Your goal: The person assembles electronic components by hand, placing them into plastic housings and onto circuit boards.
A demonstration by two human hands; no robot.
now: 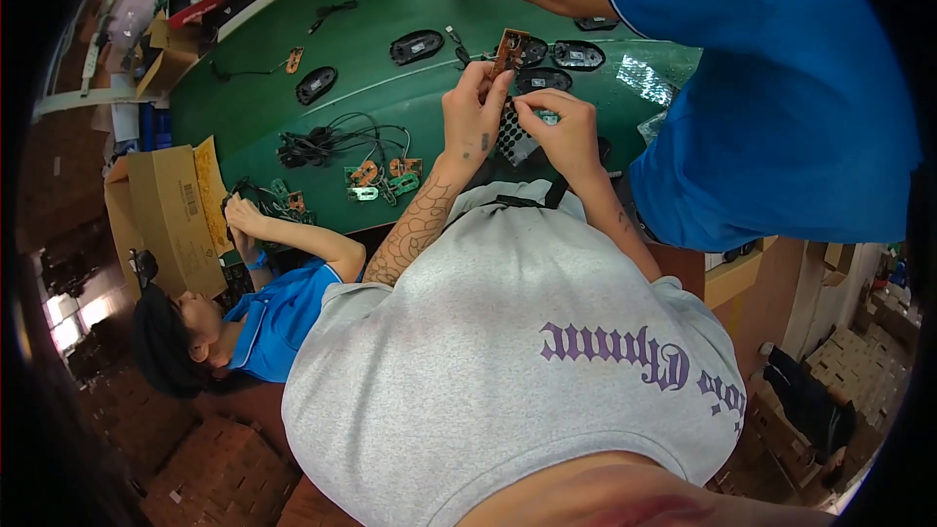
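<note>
My left hand is raised over the table and grips a brown circuit board upright between thumb and fingers. Close beside it, my right hand has its thumb and forefinger pinched together. Whatever lies between those fingertips is too small to make out. Just below the pinch is a pale sheet with rows of black round dots, partly covered by my right hand. Black computer mouse shells lie just beyond my hands, some partly hidden by the board.
Left on the green table are tangled black cables and several circuit boards. A blue-shirted person reaches across from the right. Another person handles cables at left, near a cardboard box. Clear plastic packaging lies right.
</note>
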